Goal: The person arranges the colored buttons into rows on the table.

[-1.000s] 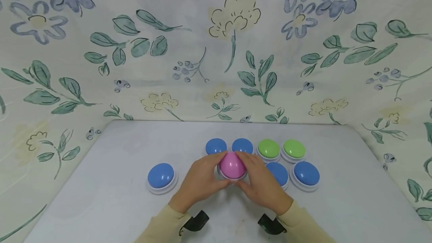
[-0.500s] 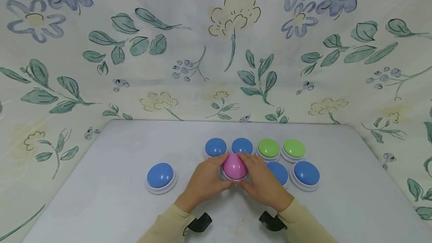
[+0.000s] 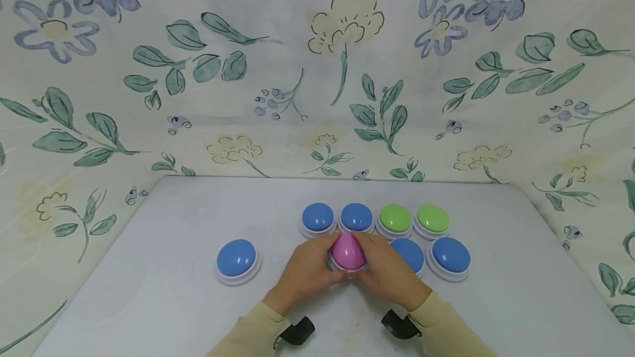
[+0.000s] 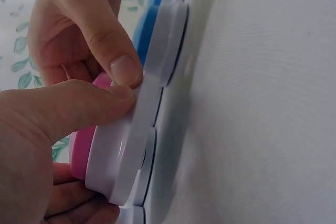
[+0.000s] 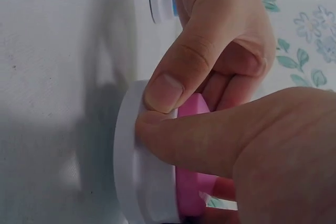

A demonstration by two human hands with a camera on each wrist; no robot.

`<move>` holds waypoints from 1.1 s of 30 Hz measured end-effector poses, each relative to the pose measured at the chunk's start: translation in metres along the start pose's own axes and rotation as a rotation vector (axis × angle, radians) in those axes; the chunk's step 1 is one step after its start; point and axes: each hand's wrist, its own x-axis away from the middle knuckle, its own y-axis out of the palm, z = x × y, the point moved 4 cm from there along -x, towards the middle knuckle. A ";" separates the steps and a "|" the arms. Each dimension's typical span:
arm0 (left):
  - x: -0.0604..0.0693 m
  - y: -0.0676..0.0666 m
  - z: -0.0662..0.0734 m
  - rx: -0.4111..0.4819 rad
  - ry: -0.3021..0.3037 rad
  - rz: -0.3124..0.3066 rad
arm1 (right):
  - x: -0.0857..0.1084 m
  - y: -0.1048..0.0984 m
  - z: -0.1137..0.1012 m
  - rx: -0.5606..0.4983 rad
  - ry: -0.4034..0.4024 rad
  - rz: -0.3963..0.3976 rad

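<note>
A pink dome push button (image 3: pixel 348 252) with a white base is held between both hands at the middle of the group. My left hand (image 3: pixel 308 270) grips its left side, thumb on the near face of the white base and fingers round the far side. From the right, my right hand (image 3: pixel 389 269) grips it the same way, and the two thumb tips nearly meet. In the right wrist view the white base (image 5: pixel 152 182) looks close to the table; whether it touches cannot be told. A blue button (image 3: pixel 408 254) sits right beside the right hand, partly covered by it.
Behind the hands stand two blue buttons (image 3: pixel 318 217) and two green buttons (image 3: pixel 395 218) in a row. Another blue button (image 3: pixel 450 255) is at the right, and a lone blue button (image 3: pixel 236 258) at the left. Flowered cloth (image 3: pixel 278 142) walls the white table (image 3: pixel 163 313).
Both hands and the pink button have shifted slightly right and nearer to the person. More of the blue buttons behind shows. The other buttons have stayed in place.
</note>
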 end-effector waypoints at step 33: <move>-0.002 0.019 0.002 0.091 -0.033 -0.027 | 0.002 0.000 0.010 -0.004 0.011 -0.054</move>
